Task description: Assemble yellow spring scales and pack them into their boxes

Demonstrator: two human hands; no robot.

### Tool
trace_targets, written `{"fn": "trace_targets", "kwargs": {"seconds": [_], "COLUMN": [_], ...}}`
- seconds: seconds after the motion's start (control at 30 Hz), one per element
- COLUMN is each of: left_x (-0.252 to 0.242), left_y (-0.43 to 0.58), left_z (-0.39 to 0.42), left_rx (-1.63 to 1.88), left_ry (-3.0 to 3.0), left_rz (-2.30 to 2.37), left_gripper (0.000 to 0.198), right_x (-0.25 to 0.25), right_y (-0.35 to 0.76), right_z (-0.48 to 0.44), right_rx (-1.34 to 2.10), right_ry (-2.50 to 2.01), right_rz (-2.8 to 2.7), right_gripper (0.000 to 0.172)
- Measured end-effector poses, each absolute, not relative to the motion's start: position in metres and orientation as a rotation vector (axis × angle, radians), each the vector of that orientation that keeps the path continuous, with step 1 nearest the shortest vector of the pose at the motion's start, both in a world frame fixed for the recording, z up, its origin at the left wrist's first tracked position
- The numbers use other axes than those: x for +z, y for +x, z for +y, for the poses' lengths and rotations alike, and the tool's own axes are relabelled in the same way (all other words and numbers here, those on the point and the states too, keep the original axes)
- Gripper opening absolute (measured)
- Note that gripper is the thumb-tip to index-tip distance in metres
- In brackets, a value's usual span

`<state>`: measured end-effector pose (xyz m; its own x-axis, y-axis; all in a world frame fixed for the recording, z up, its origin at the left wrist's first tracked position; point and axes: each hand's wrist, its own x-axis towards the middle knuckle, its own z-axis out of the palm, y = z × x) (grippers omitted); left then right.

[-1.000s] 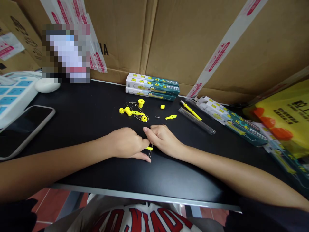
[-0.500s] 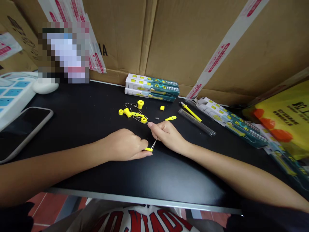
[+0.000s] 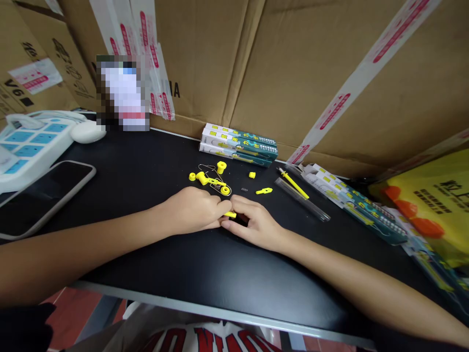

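My left hand [image 3: 194, 209] is closed, pinching a small yellow plastic piece [image 3: 230, 214] whose end sticks out past the thumb. Against those fingertips, my right hand [image 3: 256, 220] has its fingers curled in and its thumb tip below the yellow piece; whatever it grips is hidden. Just beyond the hands lie a yellow spool-shaped part [image 3: 221, 167], a small yellow cap [image 3: 192, 176], a yellow ring [image 3: 225, 190] and bent metal hooks [image 3: 205, 168]. A small spring [image 3: 245, 189], a flat yellow part [image 3: 264, 190] and another yellow cap [image 3: 252, 175] lie to the right.
Clear plastic tubes [image 3: 302, 199] and a yellow rod [image 3: 293, 183] lie right of the parts. Printed boxes [image 3: 238, 144] stand behind, with more boxes [image 3: 351, 200] at right beside a yellow bag [image 3: 436, 190]. A phone [image 3: 47, 195] and power strip [image 3: 40, 139] occupy the left.
My right hand has come down and left to the left fingertips. The metal wire that showed between the hands is now hidden. The camera view has shifted slightly.
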<state>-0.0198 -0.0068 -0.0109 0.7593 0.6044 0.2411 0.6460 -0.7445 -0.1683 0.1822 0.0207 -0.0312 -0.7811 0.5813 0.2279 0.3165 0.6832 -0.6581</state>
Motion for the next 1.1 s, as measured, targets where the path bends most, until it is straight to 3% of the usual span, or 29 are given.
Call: {"fn": "trace_targets", "kwargs": {"seconds": [0.4, 0.53, 0.67, 0.77, 1.1], "left_x": [-0.014, -0.015, -0.006, -0.002, -0.022], "left_y": [-0.024, -0.024, -0.029, -0.034, -0.025], "left_z": [0.000, -0.002, 0.000, 0.008, 0.025], "left_rx": [-0.352, -0.393, -0.873, -1.372, -2.266], "left_ry": [-2.876, -2.854, -2.627, -2.363, -2.682], "left_rz": [-1.176, -1.134, -1.084, -1.309, -1.919], "left_gripper": [0.010, 0.015, 0.036, 0.044, 0.032], "right_x": [-0.033, -0.034, -0.034, -0.036, -0.037], "right_y": [0.180, 0.179, 0.179, 0.179, 0.177], "right_z": [0.020, 0.022, 0.031, 0.036, 0.031], "right_rx": [1.155, 1.158, 1.321, 1.458, 1.647], "right_ry": [-0.834, -0.854, -0.870, -0.901, -0.814], "right_rz": [-2.263, -2.321, -2.096, -1.815, -1.620], "right_gripper": [0.038, 0.039, 0.046, 0.047, 0.040]}}
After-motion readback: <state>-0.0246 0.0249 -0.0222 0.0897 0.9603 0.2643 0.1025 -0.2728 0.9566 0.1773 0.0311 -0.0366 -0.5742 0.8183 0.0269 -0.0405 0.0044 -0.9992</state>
